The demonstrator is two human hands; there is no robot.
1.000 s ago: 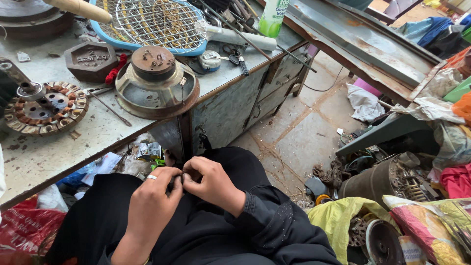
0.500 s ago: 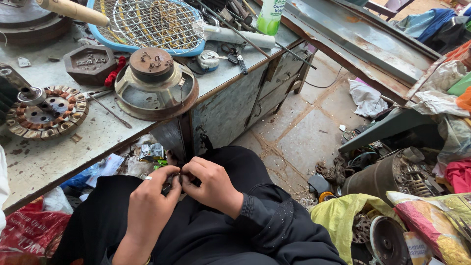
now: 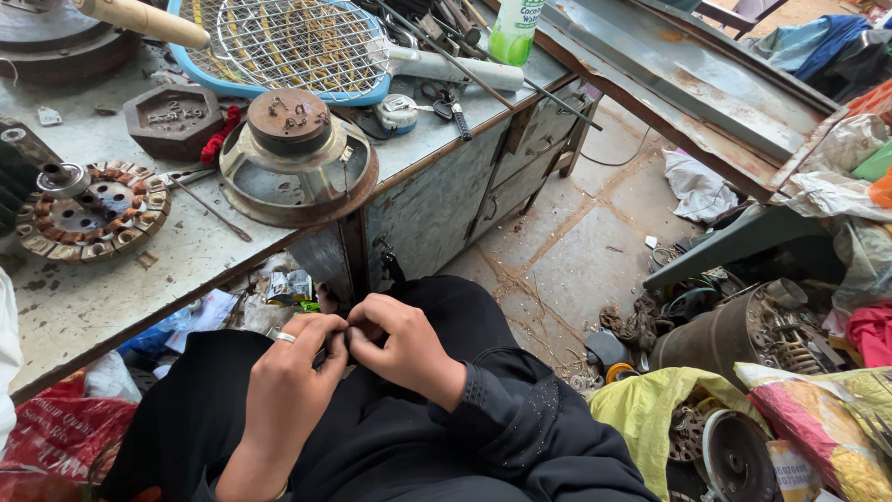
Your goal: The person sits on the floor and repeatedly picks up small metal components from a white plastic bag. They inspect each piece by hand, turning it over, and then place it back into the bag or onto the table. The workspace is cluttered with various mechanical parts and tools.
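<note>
The left hand [image 3: 290,372] and the right hand [image 3: 401,342] meet fingertip to fingertip over the lap, both pinched together on a small dark item [image 3: 342,336] that is too hidden between the fingers to identify. A silver ring [image 3: 284,337] sits on a finger of the left hand, and both hands rest against black clothing [image 3: 437,437].

Just beyond the hands, under the tabletop edge, lie scraps of paper and small packets [image 3: 288,286]. Above the hands, on the grey tabletop [image 3: 186,251], stands a round rusty motor housing [image 3: 295,158]. To the left of it lies a copper-wound stator [image 3: 91,206], and behind that a dark hexagonal block [image 3: 174,119]. Farther off rests a wire fan guard [image 3: 295,42] on a blue tray, with a green bottle [image 3: 513,33] beyond it.

To the right of the hands, on the stone floor [image 3: 576,251], sit a yellow bag [image 3: 650,409] and a cylindrical motor body [image 3: 734,330].
</note>
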